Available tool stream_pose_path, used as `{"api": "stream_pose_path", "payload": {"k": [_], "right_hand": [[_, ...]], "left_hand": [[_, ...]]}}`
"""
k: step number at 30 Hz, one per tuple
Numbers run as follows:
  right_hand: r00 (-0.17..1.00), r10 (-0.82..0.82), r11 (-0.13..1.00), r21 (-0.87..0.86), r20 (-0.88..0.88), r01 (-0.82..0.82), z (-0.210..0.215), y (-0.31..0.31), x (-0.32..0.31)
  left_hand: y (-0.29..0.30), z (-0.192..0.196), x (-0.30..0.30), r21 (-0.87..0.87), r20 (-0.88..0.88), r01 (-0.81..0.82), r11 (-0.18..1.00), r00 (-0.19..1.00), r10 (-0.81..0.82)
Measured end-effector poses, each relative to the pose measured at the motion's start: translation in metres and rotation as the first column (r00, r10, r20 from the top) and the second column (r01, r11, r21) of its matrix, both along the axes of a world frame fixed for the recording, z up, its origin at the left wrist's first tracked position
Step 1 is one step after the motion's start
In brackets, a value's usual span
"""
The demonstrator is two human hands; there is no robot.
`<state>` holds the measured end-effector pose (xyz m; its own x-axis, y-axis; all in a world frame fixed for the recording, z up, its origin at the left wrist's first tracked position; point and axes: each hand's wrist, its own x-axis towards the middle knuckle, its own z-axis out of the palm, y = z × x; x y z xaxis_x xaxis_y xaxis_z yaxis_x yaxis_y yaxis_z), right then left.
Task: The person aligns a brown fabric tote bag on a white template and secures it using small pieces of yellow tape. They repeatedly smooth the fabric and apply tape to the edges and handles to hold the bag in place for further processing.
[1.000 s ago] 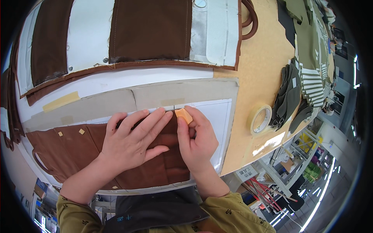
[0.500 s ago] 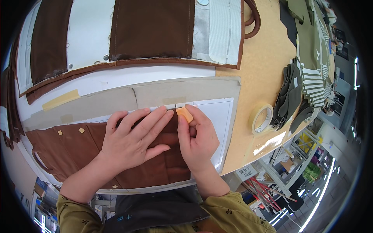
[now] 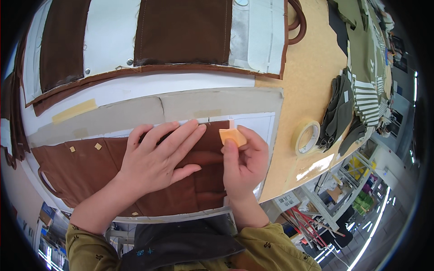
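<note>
- Left hand (image 3: 156, 160) flat on brown fabric piece (image 3: 90, 174), fingers (image 3: 181, 133) spread, tips at the fabric's far edge.
- Right hand (image 3: 244, 165) just right of left hand, fingers pinching a small orange chalk block (image 3: 232, 136); thumb on its near face.
- Chalk block sits at the fabric's far right corner, over the white pattern sheet (image 3: 253, 124); cannot tell if it touches the sheet.
- Brown fabric lies near centre of the bench (image 3: 312, 77), on a grey board (image 3: 217, 101); two small tan squares (image 3: 85, 147) on its left part.
- Strip of masking tape (image 3: 74, 110) on the board, far left.
- Larger brown-and-white panel (image 3: 181, 31) at the far side, with metal studs.
- Tape roll (image 3: 307, 137) on bench, right of the hands, well apart.
- Stack of striped and dark green fabric pieces (image 3: 357, 104) at far right.
</note>
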<state>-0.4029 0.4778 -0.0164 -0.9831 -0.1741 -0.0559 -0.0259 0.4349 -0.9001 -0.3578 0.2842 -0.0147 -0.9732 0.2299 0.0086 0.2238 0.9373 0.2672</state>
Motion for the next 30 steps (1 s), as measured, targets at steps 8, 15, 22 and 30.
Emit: {"api": "stream_pose_path", "payload": {"k": [8,15,22,30], "right_hand": [[0.997,-0.039,0.994,-0.101,-0.070,0.032,0.003,0.014,0.016],[0.995,-0.077,0.989,-0.128,-0.070,0.067,0.004,0.000,0.001],[0.998,-0.034,0.997,-0.069,0.052,0.038,0.006,-0.001,-0.001],[0.996,0.013,0.998,0.057,-0.093,-0.008,-0.002,-0.007,-0.001]], "left_hand": [[0.001,0.000,0.001,0.007,0.012,-0.012,1.000,1.000,0.012],[0.003,0.001,0.001,0.018,0.018,-0.010,1.000,1.000,0.010],[0.002,0.000,0.003,0.038,0.015,-0.012,0.999,1.000,0.011],[0.002,-0.002,0.004,-0.033,-0.052,0.004,0.999,0.999,-0.005]]}}
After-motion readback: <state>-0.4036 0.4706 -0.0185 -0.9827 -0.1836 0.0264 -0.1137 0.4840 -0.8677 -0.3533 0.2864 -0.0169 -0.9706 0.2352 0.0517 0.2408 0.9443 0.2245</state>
